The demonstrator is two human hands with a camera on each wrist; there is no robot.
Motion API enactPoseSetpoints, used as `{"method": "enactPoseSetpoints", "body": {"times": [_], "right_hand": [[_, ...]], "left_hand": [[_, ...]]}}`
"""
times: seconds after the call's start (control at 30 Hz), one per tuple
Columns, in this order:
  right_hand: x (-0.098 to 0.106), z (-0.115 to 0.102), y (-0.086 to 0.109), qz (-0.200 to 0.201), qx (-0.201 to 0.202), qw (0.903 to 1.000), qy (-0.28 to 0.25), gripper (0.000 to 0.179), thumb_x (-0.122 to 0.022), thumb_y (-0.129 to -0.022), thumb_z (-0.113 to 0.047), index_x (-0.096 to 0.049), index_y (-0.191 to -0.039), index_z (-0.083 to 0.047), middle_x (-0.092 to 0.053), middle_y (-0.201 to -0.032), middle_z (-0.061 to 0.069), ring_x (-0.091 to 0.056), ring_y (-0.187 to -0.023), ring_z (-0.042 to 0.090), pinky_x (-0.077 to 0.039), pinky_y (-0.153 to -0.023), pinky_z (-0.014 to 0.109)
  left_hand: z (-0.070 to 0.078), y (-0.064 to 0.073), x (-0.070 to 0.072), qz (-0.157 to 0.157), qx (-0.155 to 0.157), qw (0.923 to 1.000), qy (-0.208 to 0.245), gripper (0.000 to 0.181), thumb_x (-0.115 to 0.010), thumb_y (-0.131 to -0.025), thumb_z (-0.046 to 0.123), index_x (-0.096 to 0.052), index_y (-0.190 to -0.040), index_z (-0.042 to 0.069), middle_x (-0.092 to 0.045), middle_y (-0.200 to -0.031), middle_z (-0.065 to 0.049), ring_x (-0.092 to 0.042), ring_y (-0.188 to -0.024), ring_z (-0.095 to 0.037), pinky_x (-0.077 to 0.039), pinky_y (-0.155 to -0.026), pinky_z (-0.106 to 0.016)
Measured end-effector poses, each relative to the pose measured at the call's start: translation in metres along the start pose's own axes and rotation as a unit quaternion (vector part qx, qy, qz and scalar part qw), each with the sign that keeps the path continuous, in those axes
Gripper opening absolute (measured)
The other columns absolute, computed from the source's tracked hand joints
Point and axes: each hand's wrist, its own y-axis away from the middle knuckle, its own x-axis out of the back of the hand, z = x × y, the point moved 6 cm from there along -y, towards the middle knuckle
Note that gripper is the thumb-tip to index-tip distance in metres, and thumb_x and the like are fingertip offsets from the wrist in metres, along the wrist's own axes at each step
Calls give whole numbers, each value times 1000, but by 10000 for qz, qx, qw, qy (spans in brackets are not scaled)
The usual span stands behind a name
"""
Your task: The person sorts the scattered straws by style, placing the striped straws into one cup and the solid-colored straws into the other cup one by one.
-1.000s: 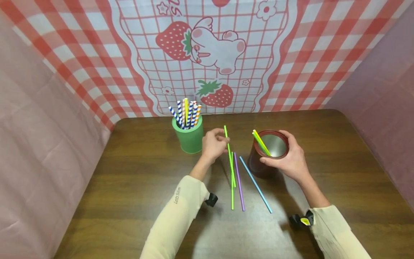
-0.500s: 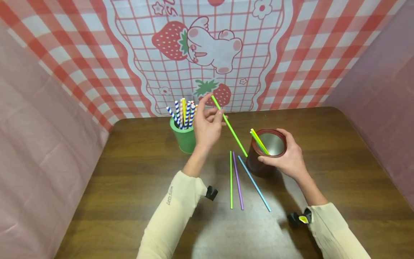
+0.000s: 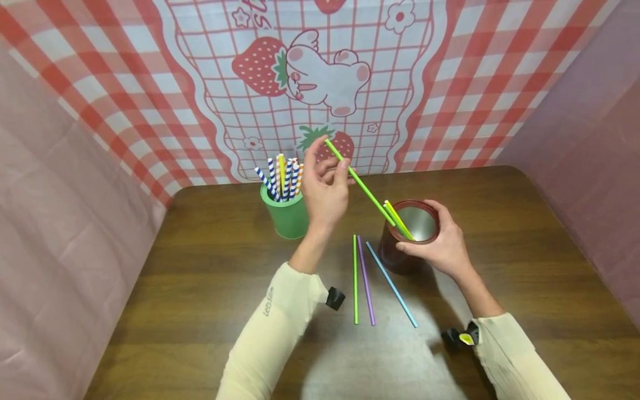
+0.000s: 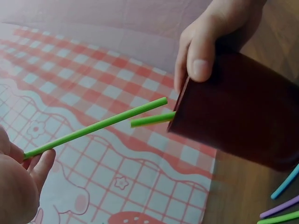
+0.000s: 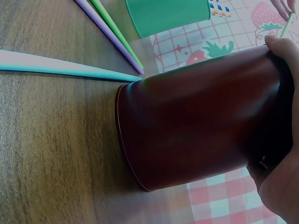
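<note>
My left hand [image 3: 326,191] pinches a green straw [image 3: 362,186] near its upper end. The straw slants down to the right, its lower tip over the near-left rim of a dark red can [image 3: 395,253]. My right hand [image 3: 446,244] grips that can around its upper right side, thumb at the front rim. Inside lean a yellow straw [image 3: 395,214] and a green one beside it. In the left wrist view, the held straw [image 4: 98,125] ends close by the can's mouth. On the table lie a green straw [image 3: 355,280], a purple straw [image 3: 366,280] and a blue straw [image 3: 391,284].
At the back left stands a green can [image 3: 285,219] full of striped paper straws [image 3: 272,178] and a yellow one. A red-checked cloth [image 3: 465,83] with strawberries hangs behind the wooden table [image 3: 200,289]. Pink fabric [image 3: 65,222] borders the left side.
My left hand has lifted the green straw off the table and swung its lower end rightward to the red can's rim. My right hand stays on the can.
</note>
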Motion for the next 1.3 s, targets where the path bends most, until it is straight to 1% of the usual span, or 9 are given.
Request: {"method": "enactPoseSetpoints", "body": {"times": [0.13,0.27,0.37,0.5,0.57,0.7,0.97,1.03,1.3], "right_hand": [[-1,0,0,16,16,10000,-9,97,-91,-61,-24,-38,-140,-8,-56,-124,18,-53,-106,31,-44,-77,26],[-2,0,0,16,2,10000,-3,98,-91,-61,-24,-38,-140,-8,-55,-125,19,-53,-107,32,-44,-78,28],[-3,0,0,-11,-7,10000,7,98,-91,-61,-25,-36,-141,-7,-54,-126,19,-53,-107,31,-46,-79,34],[-3,0,0,-7,14,10000,3,98,-91,-61,-25,-36,-141,-7,-54,-126,18,-53,-107,30,-46,-79,34],[-3,0,0,-1,30,10000,8,98,-91,-61,-25,-37,-141,-7,-54,-126,18,-53,-107,30,-45,-78,31],[-3,0,0,11,54,10000,-13,97,-91,-62,-25,-37,-141,-7,-54,-126,18,-53,-107,30,-46,-79,34],[-3,0,0,19,60,10000,-17,98,-91,-62,-24,-36,-141,-6,-53,-127,19,-52,-108,31,-46,-81,39],[-3,0,0,-1,55,10000,-33,98,-91,-62,-24,-36,-141,-6,-53,-128,19,-52,-108,32,-46,-81,42],[-2,-2,1,-35,21,10000,-52,97,-90,-64,-25,-35,-142,-6,-52,-128,19,-51,-109,32,-47,-82,47]], "left_hand": [[-6,8,-7,9,-104,9998,-164,49,-64,-87,-5,-48,-132,6,-66,-92,-25,-68,-72,-37,-59,-62,-41],[-15,20,-16,-68,-65,9995,-287,48,-64,-87,-3,-49,-132,9,-68,-91,-22,-69,-72,-32,-59,-62,-35],[-10,31,-21,-100,43,9995,-306,47,-62,-87,-7,-48,-130,4,-67,-91,-26,-69,-74,-37,-59,-64,-34],[-2,45,-25,-144,211,9990,-379,43,-60,-87,-11,-47,-127,-4,-66,-93,-31,-67,-79,-45,-59,-68,-34],[-4,51,-27,-184,236,9982,-528,42,-60,-87,-10,-47,-127,-4,-67,-94,-29,-68,-80,-43,-58,-69,-30],[-8,61,-29,-216,166,9965,-792,43,-61,-87,-9,-48,-127,-4,-68,-93,-27,-69,-81,-39,-58,-72,-27],[-15,72,-31,-242,228,9966,-758,44,-61,-85,-12,-48,-126,-5,-67,-96,-28,-69,-85,-38,-57,-75,-28],[-18,73,-31,-246,321,9964,-747,44,-61,-85,-12,-49,-126,-3,-67,-97,-27,-68,-87,-37,-57,-75,-27],[-57,73,-23,-209,466,9956,-784,46,-65,-85,-5,-51,-128,6,-70,-98,-18,-70,-88,-29,-57,-74,-25]]}}
